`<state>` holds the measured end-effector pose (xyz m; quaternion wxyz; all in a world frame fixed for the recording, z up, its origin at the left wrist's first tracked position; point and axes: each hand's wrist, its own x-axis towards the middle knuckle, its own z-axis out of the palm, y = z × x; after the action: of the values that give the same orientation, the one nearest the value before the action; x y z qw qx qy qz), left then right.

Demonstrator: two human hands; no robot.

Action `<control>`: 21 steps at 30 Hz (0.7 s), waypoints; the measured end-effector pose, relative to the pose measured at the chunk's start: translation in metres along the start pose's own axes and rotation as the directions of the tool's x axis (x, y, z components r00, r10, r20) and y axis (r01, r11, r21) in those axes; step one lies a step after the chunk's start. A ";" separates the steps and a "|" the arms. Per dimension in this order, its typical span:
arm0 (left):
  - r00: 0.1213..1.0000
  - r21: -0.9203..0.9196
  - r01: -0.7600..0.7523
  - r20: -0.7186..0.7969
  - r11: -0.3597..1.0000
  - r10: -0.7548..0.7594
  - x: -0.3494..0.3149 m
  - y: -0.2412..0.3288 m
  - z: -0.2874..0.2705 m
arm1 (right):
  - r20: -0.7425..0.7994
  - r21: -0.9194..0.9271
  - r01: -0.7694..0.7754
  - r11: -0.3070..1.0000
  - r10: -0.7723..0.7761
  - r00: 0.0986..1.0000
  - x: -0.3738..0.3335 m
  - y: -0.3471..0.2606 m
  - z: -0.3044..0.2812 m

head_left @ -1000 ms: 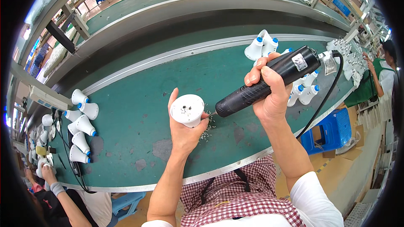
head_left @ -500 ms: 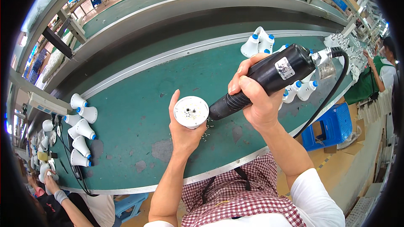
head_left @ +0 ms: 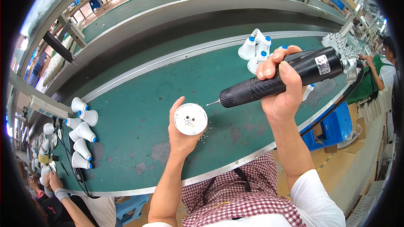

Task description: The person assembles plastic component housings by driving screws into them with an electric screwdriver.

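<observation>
My left hand (head_left: pixel 180 138) is wrapped round a white round lamp housing (head_left: pixel 198 129) and holds it over the workbench. A white circuit board (head_left: pixel 187 124) with small dark parts shows at the housing's upturned face. In my right hand (head_left: pixel 286 94) is a black electric screwdriver (head_left: pixel 248 90), gripped round its barrel. Its thin metal bit points left and slightly down, a little apart from the housing's right rim. Small white crumbs lie on the bench beside my left hand.
More white housings with blue ends lie in a left group (head_left: pixel 85 131) and stand in a right group (head_left: pixel 247 48). A cable trails from the screwdriver. A blue plastic stool (head_left: pixel 343 120) is beyond the bench's right edge. Co-workers are at the far left and right.
The screwdriver has swung away from the housing, up and to the right, and its bit now shows. My left hand has barely shifted and still holds the housing.
</observation>
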<state>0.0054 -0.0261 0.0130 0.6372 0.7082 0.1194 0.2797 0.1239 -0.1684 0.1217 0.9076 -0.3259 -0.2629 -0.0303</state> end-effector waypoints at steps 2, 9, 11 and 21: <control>0.999 0.100 -0.039 0.041 0.994 0.035 0.000 -0.002 0.000 | 0.028 0.065 -0.059 0.996 0.058 0.998 0.000 -0.002 0.001; 0.998 0.128 -0.032 0.063 0.991 0.024 0.001 -0.002 0.003 | 0.026 0.030 -0.077 0.997 0.076 0.997 -0.002 0.005 0.001; 0.997 0.143 -0.047 0.069 0.989 0.038 0.001 -0.002 0.003 | 0.022 0.035 -0.085 0.996 0.084 0.996 -0.003 0.007 0.001; 0.994 0.163 -0.093 0.072 0.982 0.082 0.001 -0.006 0.005 | 0.096 -0.120 -0.090 0.989 0.102 0.990 -0.002 0.009 0.010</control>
<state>0.0103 -0.0286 0.0070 0.5668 0.7719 0.0903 0.2733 0.1198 -0.1550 0.1223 0.8730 -0.3913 -0.2906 0.0150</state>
